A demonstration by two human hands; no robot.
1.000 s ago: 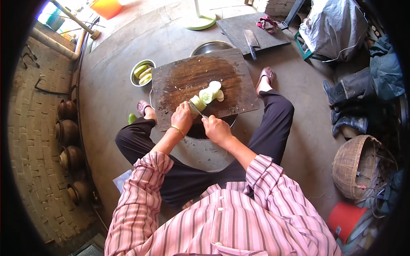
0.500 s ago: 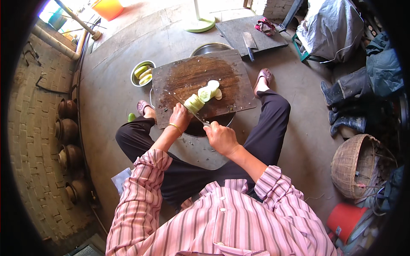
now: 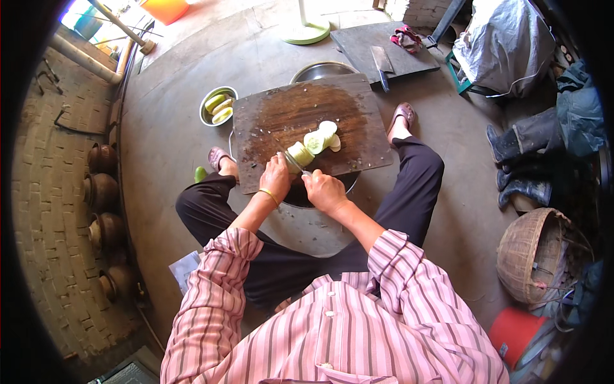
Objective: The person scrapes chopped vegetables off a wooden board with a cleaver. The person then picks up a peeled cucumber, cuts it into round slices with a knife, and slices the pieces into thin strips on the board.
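The pale green, cylindrical, cucumber-like vegetable [image 3: 298, 154] lay on the near part of the dark brown, rectangular wooden board [image 3: 256, 117], toward the person's body, with thin, round, whitish-green slices [image 3: 322, 136] overlapping just beyond its far end. The fingers of the bare left hand [image 3: 274, 178] were curled in, with little gap, against its near-left end; just how the tips pressed was too small to tell. The fingers of the bare right hand [image 3: 325, 193] were closed around the handle of a narrow, grey metal knife [image 3: 295, 163], its blade set across the vegetable close to the left fingertips. The piece looked light and likely firm enough to bear a steady press, though its wet cut faces would probably be slippery. The best hold seemed to be at the uncut end, from above and the sides, with the fingertips tucked back from the blade. The loose slices were likely limp and easily snapped, better gathered flat from beneath or by their rims than pinched through the middle.
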